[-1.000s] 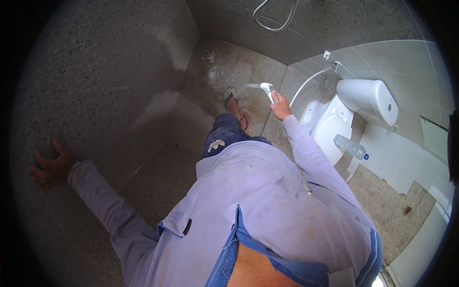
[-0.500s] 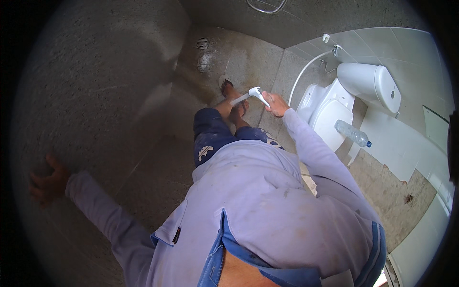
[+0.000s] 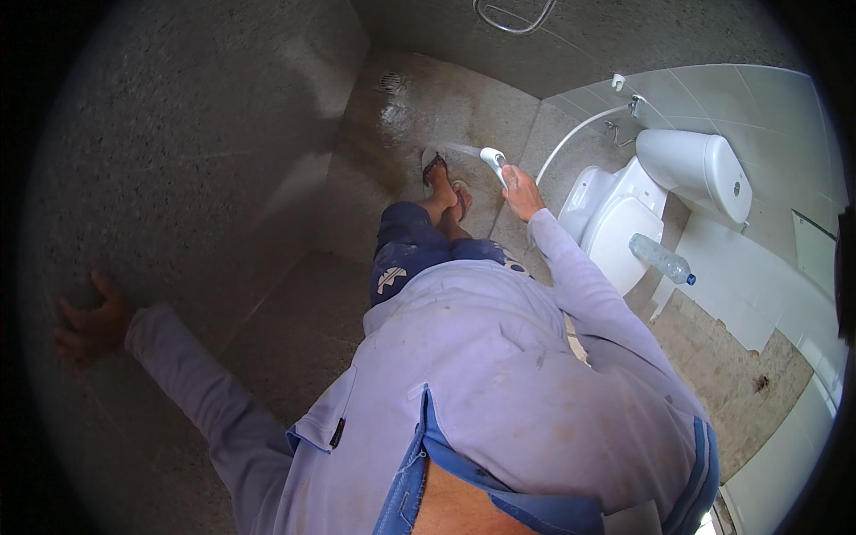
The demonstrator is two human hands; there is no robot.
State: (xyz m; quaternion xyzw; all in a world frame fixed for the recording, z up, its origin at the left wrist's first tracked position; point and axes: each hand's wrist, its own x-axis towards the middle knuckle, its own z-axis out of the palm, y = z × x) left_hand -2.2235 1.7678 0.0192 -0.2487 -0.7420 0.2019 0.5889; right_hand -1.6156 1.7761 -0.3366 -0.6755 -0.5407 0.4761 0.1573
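From the head view, my right arm stretches forward and down, and my right hand [image 3: 522, 193] is clenched around the handle of a white hand sprayer [image 3: 493, 160], whose head sticks out just above my knuckles and points left at my sandalled feet [image 3: 443, 183]. A thin jet of water leaves it toward the wet floor [image 3: 419, 107]. Its white hose [image 3: 571, 143] curves off to the wall beside the toilet [image 3: 624, 214]. My left arm reaches far out, my left hand [image 3: 89, 321] pressed flat, fingers spread, against the speckled grey wall [image 3: 178, 160], holding nothing.
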